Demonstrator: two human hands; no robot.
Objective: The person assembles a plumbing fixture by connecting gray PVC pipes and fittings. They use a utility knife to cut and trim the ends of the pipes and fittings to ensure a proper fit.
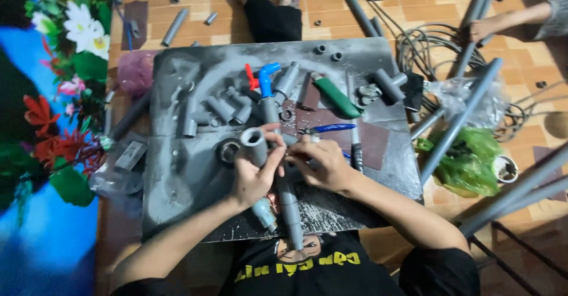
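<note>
From overhead, the left hand wraps its fingers around a grey pipe fitting, open end up, at the near middle of the grey board. The right hand sits just beside it — fingertips pinched together at the fitting's side, touching a grey pipe that runs toward the person. Farther up the board lie a blue elbow and a green-handled tool. Off the board's far right corner, another person's hand grips a long pipe.

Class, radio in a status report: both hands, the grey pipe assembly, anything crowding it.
Left hand gripping grey plastic pipe fitting. Right hand pinching the joint on the grey plastic pipe. Loose grey pipe offcuts and blue-handled pliers close behind.
</note>
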